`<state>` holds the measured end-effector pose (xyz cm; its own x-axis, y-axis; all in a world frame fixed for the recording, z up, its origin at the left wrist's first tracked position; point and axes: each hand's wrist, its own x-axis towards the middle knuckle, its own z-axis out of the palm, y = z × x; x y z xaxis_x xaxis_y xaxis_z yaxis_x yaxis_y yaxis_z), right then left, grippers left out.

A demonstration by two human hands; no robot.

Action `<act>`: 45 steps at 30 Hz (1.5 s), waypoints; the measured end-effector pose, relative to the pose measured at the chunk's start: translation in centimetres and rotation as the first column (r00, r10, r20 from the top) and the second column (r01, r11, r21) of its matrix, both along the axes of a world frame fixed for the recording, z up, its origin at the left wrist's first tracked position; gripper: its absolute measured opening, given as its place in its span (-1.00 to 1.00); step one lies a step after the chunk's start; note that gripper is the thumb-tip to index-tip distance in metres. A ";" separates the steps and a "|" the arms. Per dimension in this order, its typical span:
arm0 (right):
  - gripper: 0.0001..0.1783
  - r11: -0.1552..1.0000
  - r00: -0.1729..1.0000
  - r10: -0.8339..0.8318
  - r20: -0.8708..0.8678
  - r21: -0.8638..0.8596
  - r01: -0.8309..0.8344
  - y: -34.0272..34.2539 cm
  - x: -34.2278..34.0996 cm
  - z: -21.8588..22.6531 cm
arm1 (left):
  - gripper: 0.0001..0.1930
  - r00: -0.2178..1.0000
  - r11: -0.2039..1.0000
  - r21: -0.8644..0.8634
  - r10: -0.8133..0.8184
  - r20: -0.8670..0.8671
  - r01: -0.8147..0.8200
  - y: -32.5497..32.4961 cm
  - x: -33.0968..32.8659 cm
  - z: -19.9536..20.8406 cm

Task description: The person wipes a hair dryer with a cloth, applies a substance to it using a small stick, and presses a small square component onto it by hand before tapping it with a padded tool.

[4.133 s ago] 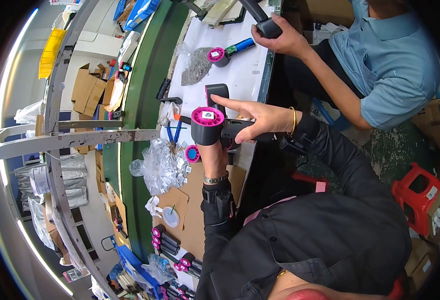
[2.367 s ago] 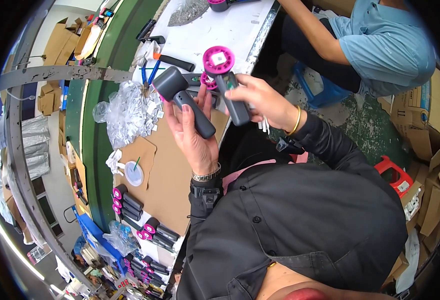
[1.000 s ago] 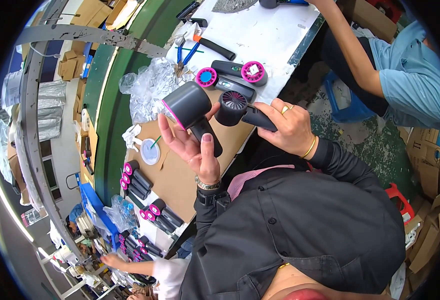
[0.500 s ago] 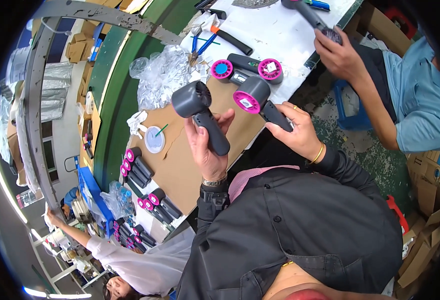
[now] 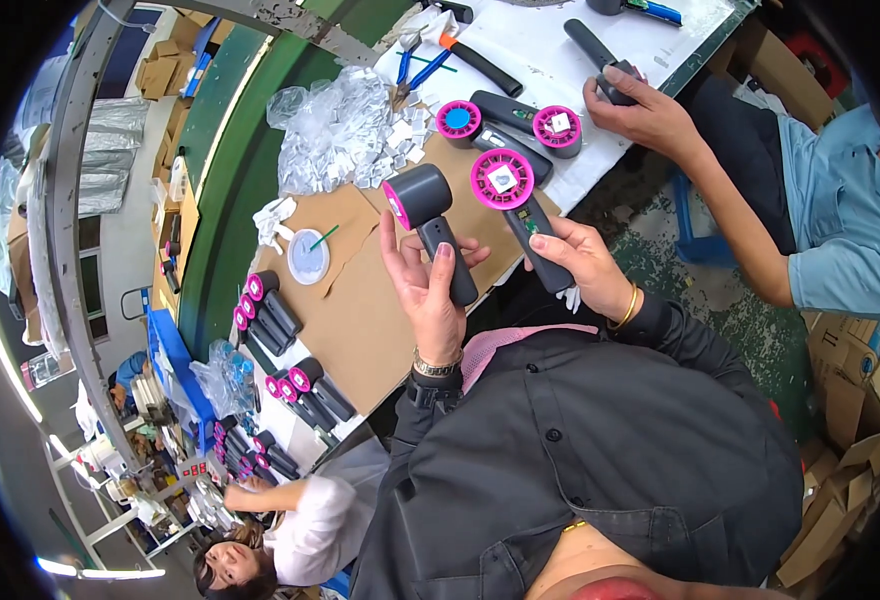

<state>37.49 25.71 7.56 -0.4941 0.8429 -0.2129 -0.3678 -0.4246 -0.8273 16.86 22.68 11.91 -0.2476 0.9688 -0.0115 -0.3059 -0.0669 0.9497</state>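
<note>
My left hand (image 5: 432, 312) is wrapped round the handle of a dark grey handheld fan (image 5: 449, 262), whose drum-shaped head has a pink ring facing left. In my right hand (image 5: 598, 268) is a second handheld fan (image 5: 503, 180), its pink ring and a white square patch turned up. Its handle is open at the top, showing a small green circuit board (image 5: 528, 219). Just beyond it, further fans with pink rings lie on the table, one with a blue disc (image 5: 458, 119) and one with a white patch (image 5: 559, 124).
A bag of small white squares (image 5: 335, 135), a white tub (image 5: 308, 257) with a green stick, pliers (image 5: 421, 72) and an orange-and-black-handled tool (image 5: 482, 66) lie on the brown-covered table (image 5: 360, 330). Rows of fans (image 5: 310, 390) stand left. A co-worker's hand (image 5: 650, 110) holds a fan at right.
Both fans have turned in my hands: the left one's pink ring now shows, and the right one's ring faces up with its circuit board visible. The right co-worker's fan has shifted left.
</note>
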 end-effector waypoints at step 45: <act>-0.60 0.970 0.978 -0.155 0.137 0.210 0.124 -0.5 -7.3 -0.6 | 0.04 0.963 0.984 -0.041 0.160 -0.216 -0.173 -0.5 -0.5 -2.9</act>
